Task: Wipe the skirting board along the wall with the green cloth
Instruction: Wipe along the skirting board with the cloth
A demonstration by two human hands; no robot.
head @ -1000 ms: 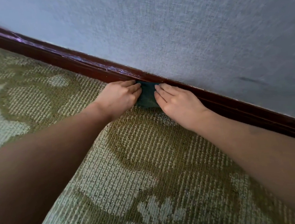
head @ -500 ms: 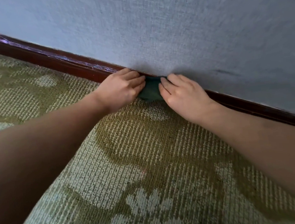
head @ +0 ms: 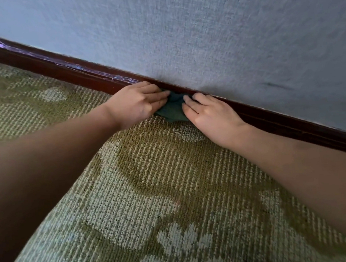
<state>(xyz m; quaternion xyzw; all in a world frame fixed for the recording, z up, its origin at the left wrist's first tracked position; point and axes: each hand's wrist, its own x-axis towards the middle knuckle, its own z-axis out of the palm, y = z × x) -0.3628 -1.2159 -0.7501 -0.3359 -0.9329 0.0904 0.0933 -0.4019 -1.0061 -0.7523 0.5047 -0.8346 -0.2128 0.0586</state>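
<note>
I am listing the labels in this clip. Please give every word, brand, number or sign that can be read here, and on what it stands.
There are none. The wall, skirting board, carpet and cloth show no writing.
The dark streak on the wall is only a mark, not a letter.

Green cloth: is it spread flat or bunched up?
Bunched: the green cloth shows creases, pressed by the left hand and right hand against the skirting board.
</note>
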